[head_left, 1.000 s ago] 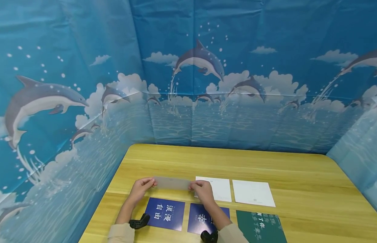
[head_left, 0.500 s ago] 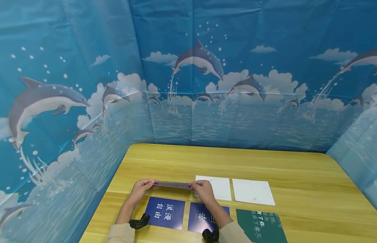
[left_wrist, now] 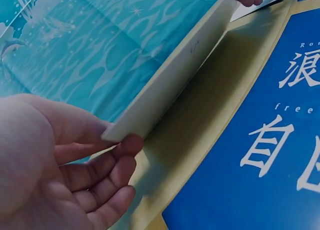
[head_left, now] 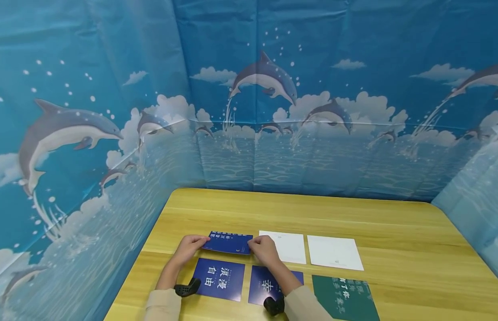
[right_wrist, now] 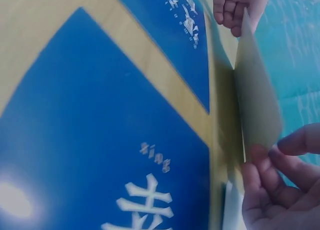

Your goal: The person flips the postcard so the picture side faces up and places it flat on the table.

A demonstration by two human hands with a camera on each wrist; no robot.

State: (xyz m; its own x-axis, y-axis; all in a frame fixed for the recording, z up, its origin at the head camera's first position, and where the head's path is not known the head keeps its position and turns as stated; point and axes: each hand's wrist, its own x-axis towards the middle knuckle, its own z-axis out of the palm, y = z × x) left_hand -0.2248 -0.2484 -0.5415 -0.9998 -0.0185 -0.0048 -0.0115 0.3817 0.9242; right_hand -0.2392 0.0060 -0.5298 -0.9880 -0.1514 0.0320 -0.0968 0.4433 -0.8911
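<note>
A blue card (head_left: 229, 245) is held up tilted at the left of the counter (head_left: 313, 216), just beyond a blue card with large white characters (head_left: 219, 281). A second ago its plain pale back faced the head camera, and half a second ago it showed almost edge-on; now its printed face is in view, with white writing and a small yellow moon. Both wrist views look onto the pale back. Whether its lower edge touches the counter cannot be told.

The left hand (head_left: 191, 246) pinches one end between thumb and fingers; the right hand (head_left: 266, 250) pinches the other. Both have stayed in nearly the same place.

The right forearm crosses a second lettered blue card (head_left: 260, 286), with a green card (head_left: 345, 298) to its right. Near the right hand lies a white card (head_left: 290, 248), with another white card (head_left: 335, 253) beside it. These five lie as before. Behind hangs a dolphin-printed curtain (head_left: 233, 165).
</note>
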